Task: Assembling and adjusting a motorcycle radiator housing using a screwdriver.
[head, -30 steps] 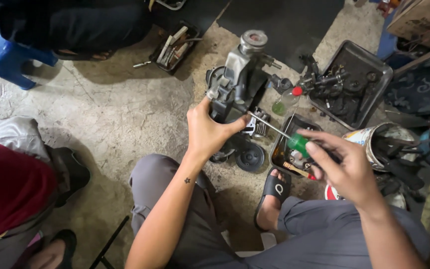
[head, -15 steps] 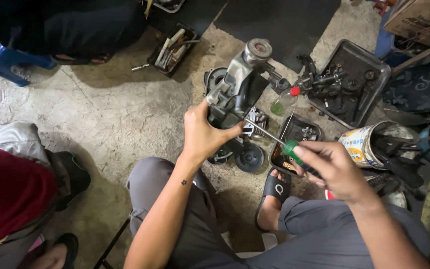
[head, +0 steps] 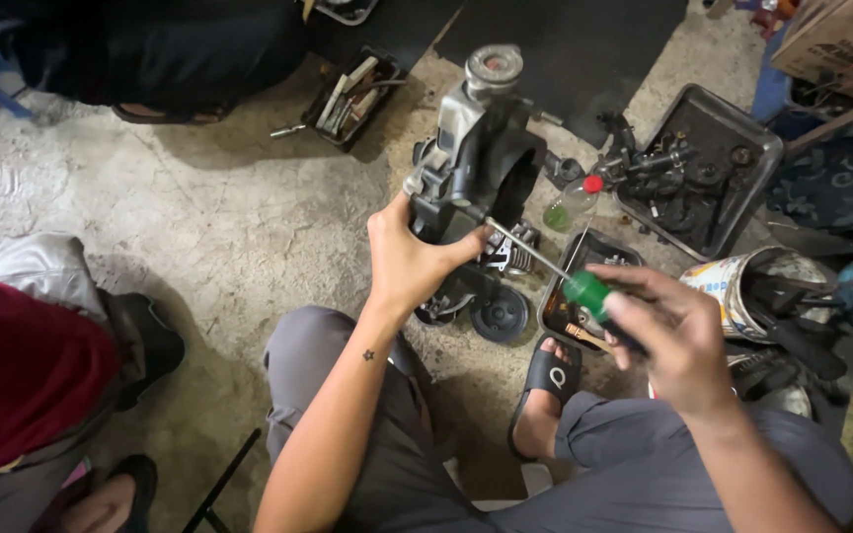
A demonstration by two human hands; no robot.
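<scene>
Head view: you steady a grey metal carburettor body (head: pixel 481 148) and work it with a green-handled screwdriver (head: pixel 584 292)
Your left hand (head: pixel 409 259) grips the body's lower side above the concrete floor (head: pixel 199 217); your right hand (head: pixel 668 336) wraps the handle, shaft slanting up-left, tip at the body. The black rectangular metal tray (head: pixel 757 168) holds dark small parts; the printed tin can (head: pixel 742 286) holds dark tools
</scene>
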